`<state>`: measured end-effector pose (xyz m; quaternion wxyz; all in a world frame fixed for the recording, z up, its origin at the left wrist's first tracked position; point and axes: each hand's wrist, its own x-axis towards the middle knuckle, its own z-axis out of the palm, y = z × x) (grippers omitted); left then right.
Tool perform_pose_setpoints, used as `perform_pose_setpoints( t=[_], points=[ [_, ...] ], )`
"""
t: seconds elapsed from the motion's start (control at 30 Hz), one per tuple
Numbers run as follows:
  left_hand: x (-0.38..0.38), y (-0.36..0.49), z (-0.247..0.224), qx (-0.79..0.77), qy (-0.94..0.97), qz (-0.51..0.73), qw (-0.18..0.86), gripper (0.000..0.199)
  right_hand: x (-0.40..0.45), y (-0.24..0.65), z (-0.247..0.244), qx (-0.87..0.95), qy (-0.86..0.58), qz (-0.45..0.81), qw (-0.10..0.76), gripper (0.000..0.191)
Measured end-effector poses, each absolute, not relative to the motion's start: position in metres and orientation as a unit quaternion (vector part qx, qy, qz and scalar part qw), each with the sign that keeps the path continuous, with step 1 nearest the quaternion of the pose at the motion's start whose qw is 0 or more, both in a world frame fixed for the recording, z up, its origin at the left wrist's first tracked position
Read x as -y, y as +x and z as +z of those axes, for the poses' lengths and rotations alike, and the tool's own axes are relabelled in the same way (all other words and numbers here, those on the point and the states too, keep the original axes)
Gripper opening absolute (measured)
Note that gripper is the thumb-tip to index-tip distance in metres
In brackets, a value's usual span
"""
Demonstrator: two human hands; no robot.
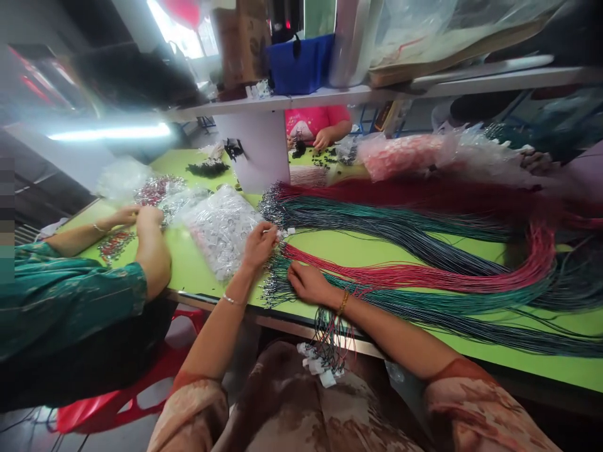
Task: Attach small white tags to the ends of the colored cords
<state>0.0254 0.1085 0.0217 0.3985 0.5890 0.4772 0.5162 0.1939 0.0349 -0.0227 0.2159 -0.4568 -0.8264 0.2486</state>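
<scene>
My left hand (260, 243) is closed in a pinch at the metal-tipped wire ends, with a small white plastic connector (291, 231) at its fingertips. My right hand (308, 282) has its fingers curled down over the ends of the green wires (377, 294); what they grip is hidden. Between the hands start the red wires (400, 276), which run right in a long bundle. Dark wires (433, 326) lie nearest the table edge. Below my right wrist, wires with white connectors (325, 370) hang over the edge toward my lap.
A clear bag of white connectors (226, 232) lies left of my left hand. More dark wires (391, 229) and dark red wires (400, 194) stretch behind. A co-worker's hands (141, 215) work at left; another person (320, 129) sits across. A shelf (330, 95) spans above the green table (188, 267).
</scene>
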Motion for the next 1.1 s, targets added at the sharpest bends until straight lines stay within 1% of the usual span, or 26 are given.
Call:
perform_pose_setpoints(
  t=[0.07, 0.17, 0.27, 0.4, 0.5, 0.73, 0.87, 0.97, 1.03, 1.1],
  points=[
    [-0.091, 0.006, 0.023, -0.446, 0.482, 0.57, 0.493, 0.028, -0.039, 0.195, -0.022, 0.792, -0.452, 0.31, 0.269, 0.009],
    [-0.067, -0.016, 0.015, -0.436, 0.349, 0.62, 0.551, 0.032, -0.046, 0.19, -0.016, 0.741, -0.433, 0.393, 0.332, 0.007],
    [-0.046, -0.023, 0.004, -0.43, 0.276, 0.618, 0.598, 0.029, -0.05, 0.181, -0.004, 0.712, -0.397, 0.442, 0.374, 0.012],
    [-0.029, -0.014, -0.002, -0.392, 0.248, 0.595, 0.657, 0.027, -0.049, 0.176, 0.011, 0.7, -0.373, 0.46, 0.399, 0.021],
    [-0.022, -0.003, -0.002, -0.38, 0.241, 0.585, 0.675, 0.028, -0.046, 0.179, 0.013, 0.71, -0.379, 0.447, 0.391, 0.022],
    [-0.015, 0.014, -0.002, -0.362, 0.273, 0.556, 0.696, 0.023, -0.039, 0.189, 0.012, 0.752, -0.407, 0.41, 0.319, 0.023],
    [-0.015, 0.017, -0.003, -0.367, 0.28, 0.544, 0.701, 0.026, -0.038, 0.19, 0.017, 0.761, -0.418, 0.398, 0.296, 0.026],
    [-0.014, 0.02, -0.005, -0.385, 0.292, 0.546, 0.684, 0.031, -0.039, 0.19, 0.018, 0.755, -0.433, 0.412, 0.27, 0.024],
    [-0.012, 0.023, -0.008, -0.404, 0.31, 0.556, 0.657, 0.034, -0.039, 0.189, 0.017, 0.748, -0.441, 0.426, 0.256, 0.024],
    [-0.01, 0.027, -0.012, -0.428, 0.326, 0.571, 0.621, 0.036, -0.037, 0.188, 0.015, 0.758, -0.443, 0.41, 0.249, 0.025]
  ],
)
